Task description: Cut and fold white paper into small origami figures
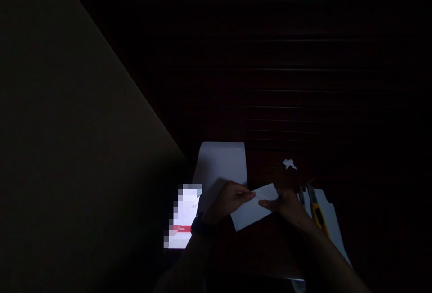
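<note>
A small white sheet of paper (249,215) is held tilted between my two hands over the dark table. My left hand (232,197) pinches its upper left part, the thumb pointing right across it. On the right side, my right hand (286,205) grips the paper with its thumb lying on top and the other fingers behind, mostly hidden. A faint crease runs across the sheet near the thumbs. Behind my left hand lies a larger white sheet of paper (222,162). A dark band circles my left wrist.
A lit screen (185,216), partly pixelated, stands left of my left wrist. A yellow utility knife (317,214) rests on white paper (332,216) at the right, beside another dark tool. A small folded white paper piece (289,164) lies farther back. Dark slatted panelling rises behind.
</note>
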Demonstrator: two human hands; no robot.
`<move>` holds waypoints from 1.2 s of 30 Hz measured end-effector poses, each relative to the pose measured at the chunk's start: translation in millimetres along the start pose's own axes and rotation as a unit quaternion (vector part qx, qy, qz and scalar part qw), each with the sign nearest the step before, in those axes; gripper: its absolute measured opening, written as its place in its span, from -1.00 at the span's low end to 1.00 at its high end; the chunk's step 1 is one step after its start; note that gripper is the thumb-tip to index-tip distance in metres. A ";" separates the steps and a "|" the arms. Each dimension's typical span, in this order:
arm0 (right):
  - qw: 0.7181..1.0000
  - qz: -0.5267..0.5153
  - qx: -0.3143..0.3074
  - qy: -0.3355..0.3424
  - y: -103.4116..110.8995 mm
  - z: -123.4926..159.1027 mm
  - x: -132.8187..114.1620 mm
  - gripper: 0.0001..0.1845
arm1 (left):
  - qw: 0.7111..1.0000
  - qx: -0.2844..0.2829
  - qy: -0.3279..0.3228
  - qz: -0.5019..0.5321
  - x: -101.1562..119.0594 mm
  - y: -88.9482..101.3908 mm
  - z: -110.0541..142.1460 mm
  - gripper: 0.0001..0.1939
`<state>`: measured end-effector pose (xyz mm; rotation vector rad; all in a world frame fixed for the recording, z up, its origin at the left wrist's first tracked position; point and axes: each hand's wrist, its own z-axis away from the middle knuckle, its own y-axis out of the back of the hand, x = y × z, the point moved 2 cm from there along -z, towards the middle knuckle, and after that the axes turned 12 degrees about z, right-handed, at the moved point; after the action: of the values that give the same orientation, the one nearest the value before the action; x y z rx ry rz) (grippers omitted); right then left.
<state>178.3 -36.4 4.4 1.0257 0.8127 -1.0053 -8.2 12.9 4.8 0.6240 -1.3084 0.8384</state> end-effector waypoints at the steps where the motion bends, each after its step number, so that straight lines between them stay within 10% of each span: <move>1: 1.000 -0.002 -0.005 -0.003 1.4 0.7 -0.2 -0.65 | 1.000 -0.001 -0.003 0.000 0.6 -0.5 -0.1 -0.64; 15: 0.996 0.004 0.093 0.011 44.2 1.9 9.6 -0.71 | 0.999 0.035 -0.009 0.008 1.5 6.9 0.3 -0.64; 24: 0.989 0.086 0.059 0.109 10.9 -10.5 3.9 -0.66 | 0.993 -0.108 -0.014 -0.045 0.5 -12.3 0.2 -0.67; 36: 0.990 0.107 0.053 0.071 35.6 -0.8 4.7 -0.81 | 0.998 -0.051 -0.033 -0.013 1.3 -5.9 0.3 -0.77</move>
<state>213.1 -30.4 10.5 1.2580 0.7532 -0.8061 -3.4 9.4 6.5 0.5904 -1.3902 0.7303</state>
